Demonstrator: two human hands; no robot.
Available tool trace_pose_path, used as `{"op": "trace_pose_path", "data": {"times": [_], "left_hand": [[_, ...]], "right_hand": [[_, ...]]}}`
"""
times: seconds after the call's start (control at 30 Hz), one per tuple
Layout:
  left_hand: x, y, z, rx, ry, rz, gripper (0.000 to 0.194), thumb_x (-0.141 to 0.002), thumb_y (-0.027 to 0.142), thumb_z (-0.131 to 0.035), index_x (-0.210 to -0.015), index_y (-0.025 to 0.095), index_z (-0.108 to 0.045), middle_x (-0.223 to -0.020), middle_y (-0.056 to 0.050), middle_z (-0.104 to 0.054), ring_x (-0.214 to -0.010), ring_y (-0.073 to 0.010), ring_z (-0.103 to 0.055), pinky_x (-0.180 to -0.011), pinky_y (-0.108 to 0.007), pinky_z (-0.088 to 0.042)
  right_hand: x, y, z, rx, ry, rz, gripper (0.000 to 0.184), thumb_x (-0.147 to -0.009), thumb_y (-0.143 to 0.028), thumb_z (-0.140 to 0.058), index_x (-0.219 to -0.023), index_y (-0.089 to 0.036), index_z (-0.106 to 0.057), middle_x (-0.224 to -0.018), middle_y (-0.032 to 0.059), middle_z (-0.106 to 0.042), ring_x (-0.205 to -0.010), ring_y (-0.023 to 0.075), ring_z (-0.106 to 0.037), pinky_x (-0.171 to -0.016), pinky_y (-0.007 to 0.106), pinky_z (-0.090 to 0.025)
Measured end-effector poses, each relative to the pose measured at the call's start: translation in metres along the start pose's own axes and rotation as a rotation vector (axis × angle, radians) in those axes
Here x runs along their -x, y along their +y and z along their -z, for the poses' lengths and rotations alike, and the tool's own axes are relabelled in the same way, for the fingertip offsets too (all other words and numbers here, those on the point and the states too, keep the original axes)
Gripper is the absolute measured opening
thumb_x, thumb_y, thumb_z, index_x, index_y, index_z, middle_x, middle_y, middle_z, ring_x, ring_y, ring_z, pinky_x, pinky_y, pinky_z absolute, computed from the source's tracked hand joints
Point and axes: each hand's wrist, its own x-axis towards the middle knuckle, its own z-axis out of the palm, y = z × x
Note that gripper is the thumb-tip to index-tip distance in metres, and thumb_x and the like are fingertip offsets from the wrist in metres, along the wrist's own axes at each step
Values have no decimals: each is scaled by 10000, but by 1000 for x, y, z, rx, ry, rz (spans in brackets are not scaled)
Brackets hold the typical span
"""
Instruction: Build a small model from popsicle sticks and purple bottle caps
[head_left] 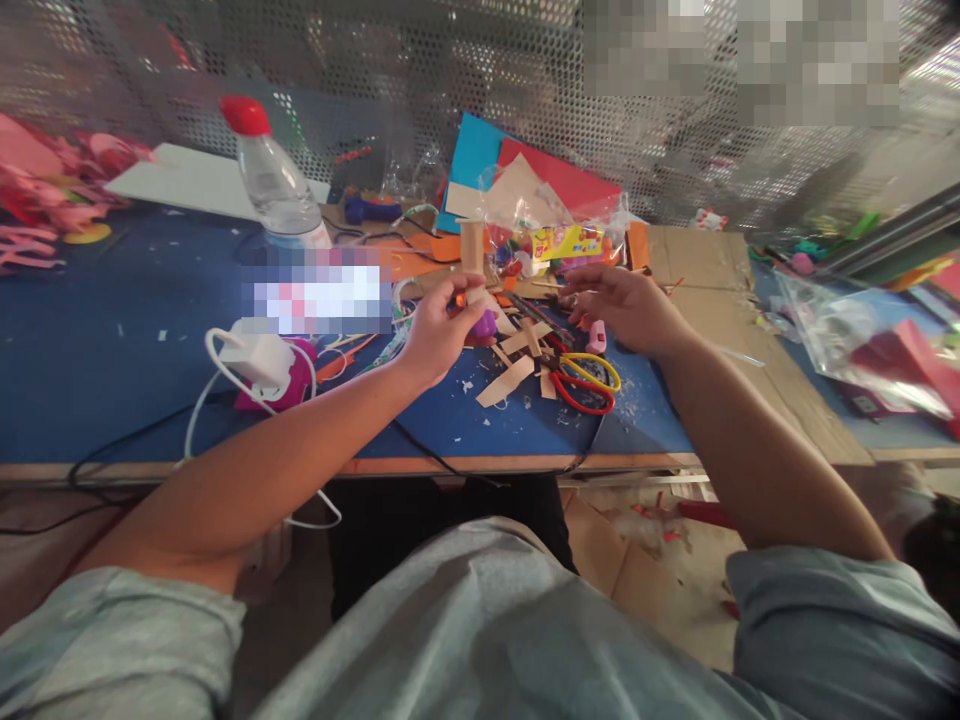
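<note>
My left hand (pixel 441 335) pinches a narrow tan strip of cardboard (pixel 472 245) that stands upright between thumb and fingers. A small purple object (pixel 485 322) shows just below those fingertips; whether it is touched I cannot tell. To the right, my right hand (pixel 626 308) hovers over the clutter with loosely bent, parted fingers and no held thing visible. Under it lies a small pink piece (pixel 597 337). Between the hands are cut cardboard strips (pixel 507 382) and scissors with red and yellow handles (pixel 589 385).
A red-capped bottle (pixel 277 180) and a white charger (pixel 259 355) with cables stand on the left. Behind the hands lies a clear bag (pixel 570 240) of colourful pieces, before blue and red sheets (pixel 476 155). Flat cardboard (pixel 705 265) covers the right side. Perforated metal mesh (pixel 420 60) rises behind.
</note>
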Motion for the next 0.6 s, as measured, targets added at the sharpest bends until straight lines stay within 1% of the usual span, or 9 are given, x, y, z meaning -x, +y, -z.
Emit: {"op": "trace_pose_path", "data": {"times": [0.03,0.07,0.1,0.17,0.23,0.3,0.43,0.5,0.6], "left_hand": [[0,-1,0,-3,9,-5,334,-958,231,-841,-1264,246,-709,-1155,-39,-726,-926,-169,-792,-696,-301,-736],[0,-1,-1,-5,17,-8,324,-957,225,-835,-1257,242,-715,-1152,-42,-721,-920,-169,-779,-692,-306,-739],[0,-1,-1,-7,22,-8,315,-958,218,-829,-1252,239,-717,-1143,-44,-717,-917,-172,-769,-687,-309,-740],[0,-1,-2,-9,27,-4,306,-957,202,-819,-1244,230,-718,-1110,-47,-711,-905,-173,-751,-679,-312,-738],[1,0,-2,-12,23,-4,301,-949,189,-821,-1231,221,-721,-1092,-49,-706,-890,-166,-729,-681,-314,-740],[1,0,-2,-18,10,-13,311,-933,189,-842,-1221,214,-727,-1087,-49,-702,-882,-159,-708,-691,-315,-742],[1,-1,1,-27,-21,-28,368,-917,236,-896,-1239,231,-717,-1040,-32,-680,-871,-156,-690,-726,-327,-750],[0,-4,2,-21,-15,-47,387,-913,248,-910,-1234,244,-694,-1106,-33,-671,-863,-145,-689,-720,-329,-749],[-2,-8,3,-4,16,-78,438,-903,252,-932,-1196,272,-607,-1285,-42,-640,-894,-139,-725,-701,-341,-747]], "right_hand": [[3,3,8,164,26,-11,409,-953,-542,-784,-1250,-262,-814,-1137,95,-877,-859,248,-793,-722,394,-623],[5,7,17,388,45,-40,326,-986,-517,-750,-1157,-254,-840,-1064,101,-869,-890,270,-789,-777,411,-615],[7,12,25,600,55,-100,285,-1002,-501,-724,-1003,-241,-841,-970,118,-850,-894,301,-781,-806,435,-595],[10,23,34,886,-9,-240,392,-1042,-493,-662,-782,-223,-776,-855,160,-814,-902,344,-773,-827,458,-556],[13,33,31,968,-47,-299,454,-1052,-526,-657,-727,-223,-752,-858,169,-817,-899,336,-766,-804,437,-520],[15,41,21,895,-65,-362,426,-1010,-568,-726,-747,-235,-761,-829,124,-817,-818,283,-734,-737,393,-483],[18,49,6,637,39,-489,375,-922,-522,-829,-705,-250,-689,-748,81,-803,-663,214,-645,-645,357,-457],[20,51,6,478,107,-501,375,-907,-508,-832,-697,-257,-648,-726,75,-796,-627,200,-619,-610,349,-456],[21,49,7,189,218,-478,372,-858,-539,-846,-743,-271,-613,-669,41,-727,-566,179,-566,-541,337,-425]]}}
